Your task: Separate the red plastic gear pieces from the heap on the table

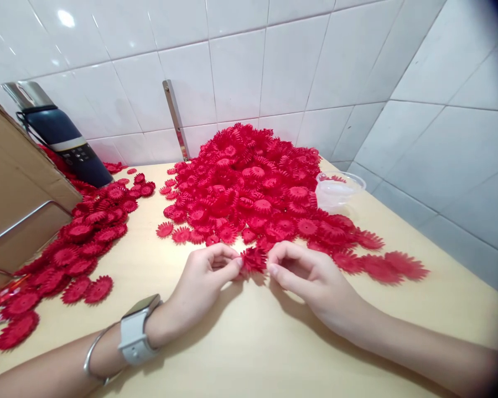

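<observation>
Red flower discs point(243, 190), pale yellow tabletop point(240, 354), navy bottle point(62, 126) with light band point(68, 144), white wall tiles point(237, 72)

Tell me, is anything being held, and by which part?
Yes: a red fringed piece. The left hand pinches its left edge; the right hand is at its right edge, its grip unclear.

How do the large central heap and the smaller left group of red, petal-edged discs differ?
The large central heap rises in a mound; the smaller left group lies lower, in a trailing band. The central heap sits just beyond the left hand and right hand, near a clear plastic bowl; the left group runs beside a brown cardboard panel. Both consist of red, petal-edged discs on the pale tabletop.
</observation>
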`<state>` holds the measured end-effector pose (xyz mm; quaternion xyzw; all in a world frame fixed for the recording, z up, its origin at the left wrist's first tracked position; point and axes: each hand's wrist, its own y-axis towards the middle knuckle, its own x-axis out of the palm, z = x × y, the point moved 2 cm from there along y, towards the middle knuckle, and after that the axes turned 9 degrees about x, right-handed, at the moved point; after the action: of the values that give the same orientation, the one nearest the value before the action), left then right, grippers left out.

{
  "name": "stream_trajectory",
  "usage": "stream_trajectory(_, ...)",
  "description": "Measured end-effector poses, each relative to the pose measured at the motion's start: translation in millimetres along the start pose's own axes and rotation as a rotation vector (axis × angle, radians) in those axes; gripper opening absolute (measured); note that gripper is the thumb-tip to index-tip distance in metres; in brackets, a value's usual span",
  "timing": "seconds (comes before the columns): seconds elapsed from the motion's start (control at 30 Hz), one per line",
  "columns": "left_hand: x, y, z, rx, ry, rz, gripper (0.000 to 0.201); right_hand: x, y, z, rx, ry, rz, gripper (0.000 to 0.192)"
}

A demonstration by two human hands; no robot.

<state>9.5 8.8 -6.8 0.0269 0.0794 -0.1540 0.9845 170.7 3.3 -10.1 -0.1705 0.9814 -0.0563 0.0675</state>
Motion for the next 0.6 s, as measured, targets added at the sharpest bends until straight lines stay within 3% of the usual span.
stream_trajectory(0.27, -6.0, 1.2, -5.8, 0.049, 0.025, 0.138, 0.007, -3.6, 1.2, -1.4, -0.03, 0.071, 0.128, 0.015)
stream_trajectory(0.6, -5.3, 1.7, -6.6, 0.038, -0.006, 0.179, 0.009, -5.0, -1.1, 0.5, -0.056, 0.096, 0.175, 0.015)
